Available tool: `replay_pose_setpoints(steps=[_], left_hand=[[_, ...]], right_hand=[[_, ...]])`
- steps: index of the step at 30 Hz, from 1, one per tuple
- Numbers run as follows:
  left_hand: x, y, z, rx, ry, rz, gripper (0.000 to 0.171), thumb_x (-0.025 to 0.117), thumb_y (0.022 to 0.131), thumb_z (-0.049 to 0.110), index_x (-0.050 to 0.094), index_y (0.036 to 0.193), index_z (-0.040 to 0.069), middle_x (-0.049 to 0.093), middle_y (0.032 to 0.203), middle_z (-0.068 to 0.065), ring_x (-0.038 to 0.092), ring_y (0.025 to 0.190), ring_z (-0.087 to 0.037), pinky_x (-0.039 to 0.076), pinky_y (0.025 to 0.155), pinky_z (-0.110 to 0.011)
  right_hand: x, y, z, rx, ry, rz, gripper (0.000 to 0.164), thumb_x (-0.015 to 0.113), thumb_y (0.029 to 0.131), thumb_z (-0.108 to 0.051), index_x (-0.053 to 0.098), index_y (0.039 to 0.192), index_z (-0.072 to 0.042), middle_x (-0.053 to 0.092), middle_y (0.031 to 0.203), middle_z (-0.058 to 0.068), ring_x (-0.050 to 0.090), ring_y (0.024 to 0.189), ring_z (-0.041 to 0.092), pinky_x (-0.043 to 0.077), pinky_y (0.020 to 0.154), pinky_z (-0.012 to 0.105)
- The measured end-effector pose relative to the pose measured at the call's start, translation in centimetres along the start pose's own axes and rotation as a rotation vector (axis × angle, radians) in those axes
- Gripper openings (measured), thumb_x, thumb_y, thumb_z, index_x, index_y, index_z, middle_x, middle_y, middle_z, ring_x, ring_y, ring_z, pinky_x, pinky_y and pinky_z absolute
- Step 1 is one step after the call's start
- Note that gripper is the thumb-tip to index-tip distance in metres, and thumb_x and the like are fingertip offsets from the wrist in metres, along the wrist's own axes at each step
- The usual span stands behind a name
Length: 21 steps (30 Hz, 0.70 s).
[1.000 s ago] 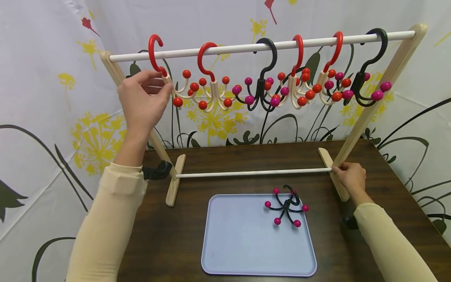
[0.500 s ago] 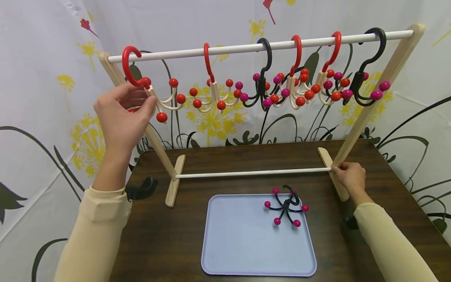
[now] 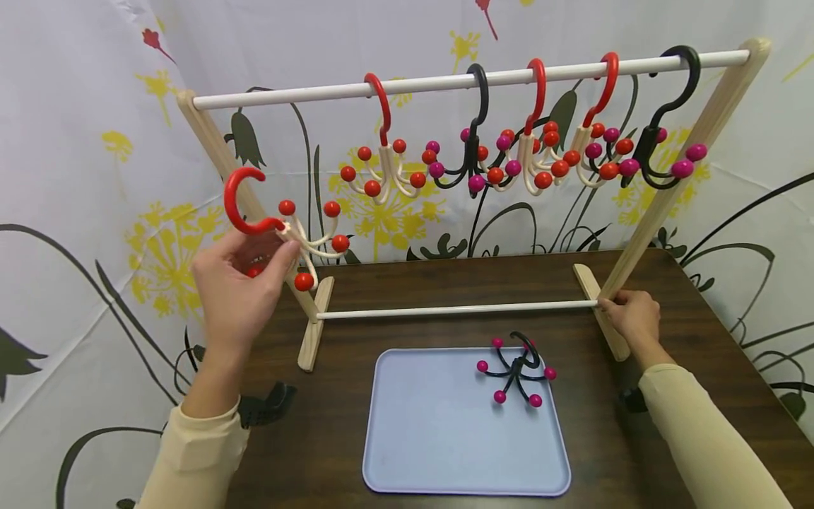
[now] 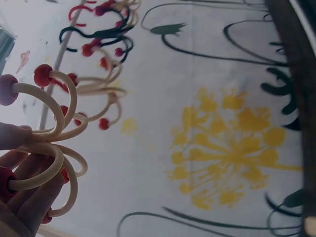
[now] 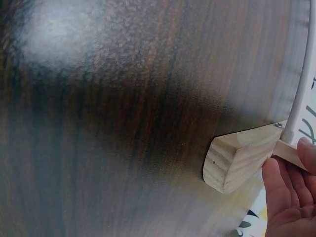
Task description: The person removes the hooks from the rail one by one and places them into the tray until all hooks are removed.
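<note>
My left hand holds a multi-arm hanger by its cream body, thumb and fingers round it. The hanger has a red hook and curved cream arms with red ball tips. It is off the rack, tilted with its hook to the upper left, in front of the left post. In the left wrist view its cream arms spread between the fingers. At the far right my right hand grips the foot of the wooden rack's right post, beside the lower white bar.
On the rack's upper white bar hang several similar hangers, some red-hooked, others black with magenta balls. A black hanger lies on a pale blue tray on the dark wooden table. Behind hangs a flowered curtain.
My left hand has lifted the red-hooked hanger off the bar's left end, moved left, then lowered it. Neighbouring hangers swung and turned slightly. My right hand stays at the post.
</note>
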<state>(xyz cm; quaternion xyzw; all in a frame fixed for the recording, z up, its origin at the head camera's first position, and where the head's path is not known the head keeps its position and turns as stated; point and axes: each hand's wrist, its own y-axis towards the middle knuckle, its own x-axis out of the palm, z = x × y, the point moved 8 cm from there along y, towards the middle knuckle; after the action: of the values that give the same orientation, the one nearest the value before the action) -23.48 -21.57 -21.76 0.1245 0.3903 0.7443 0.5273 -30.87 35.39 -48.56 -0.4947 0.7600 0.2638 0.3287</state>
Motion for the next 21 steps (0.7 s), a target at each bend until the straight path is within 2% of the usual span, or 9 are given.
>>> replay_pose_setpoints(steps=[3,6,12,17,21], left_hand=[[1.1,-2.6,-0.9,0.015,-0.013,-0.040,0.020,0.078,0.080,0.000,0.074,0.100,0.000,0.072,0.084,-0.009,0.066,0.067,-0.013,0.055,0.061,-0.018],[2.8,-5.4,-1.9,0.017,-0.042,-0.102,0.024,0.079,0.079,-0.003,0.073,0.102,0.000,0.073,0.087,-0.007,0.069,0.070,-0.014,0.057,0.060,-0.021],[7.6,-11.5,-3.6,-0.022,-0.115,-0.241,0.024,0.079,0.077,-0.007,0.073,0.099,0.001,0.073,0.086,-0.006,0.071,0.073,-0.017,0.058,0.064,-0.025],[11.5,-16.1,-4.0,-0.029,-0.127,-0.327,0.022,0.080,0.073,-0.009,0.072,0.090,0.001,0.072,0.083,-0.007,0.072,0.074,-0.021,0.059,0.068,-0.030],[13.9,-19.1,-4.0,-0.058,-0.153,-0.393,0.021,0.081,0.074,-0.005,0.072,0.088,0.007,0.072,0.082,0.000,0.070,0.074,-0.012,0.058,0.070,-0.026]], right_hand=[[-0.1,0.0,-0.1,-0.010,-0.001,-0.003,0.032,0.065,0.094,-0.027,0.072,0.098,0.004,0.069,0.090,0.021,0.054,0.098,0.046,0.043,0.080,0.056],[0.0,0.0,-0.2,-0.010,0.002,-0.011,0.031,0.065,0.094,-0.026,0.072,0.099,0.004,0.069,0.090,0.021,0.054,0.099,0.047,0.043,0.082,0.057],[0.2,-0.1,-0.1,0.004,0.014,-0.020,0.034,0.065,0.095,-0.026,0.070,0.107,0.006,0.069,0.099,0.024,0.054,0.105,0.049,0.042,0.088,0.060],[0.1,0.0,0.0,0.003,0.004,-0.007,0.032,0.066,0.094,-0.026,0.071,0.101,0.005,0.069,0.093,0.022,0.055,0.099,0.045,0.044,0.080,0.056],[0.2,0.2,0.1,0.006,0.004,-0.007,0.034,0.066,0.094,-0.027,0.071,0.104,0.005,0.069,0.095,0.022,0.055,0.098,0.044,0.045,0.079,0.054]])
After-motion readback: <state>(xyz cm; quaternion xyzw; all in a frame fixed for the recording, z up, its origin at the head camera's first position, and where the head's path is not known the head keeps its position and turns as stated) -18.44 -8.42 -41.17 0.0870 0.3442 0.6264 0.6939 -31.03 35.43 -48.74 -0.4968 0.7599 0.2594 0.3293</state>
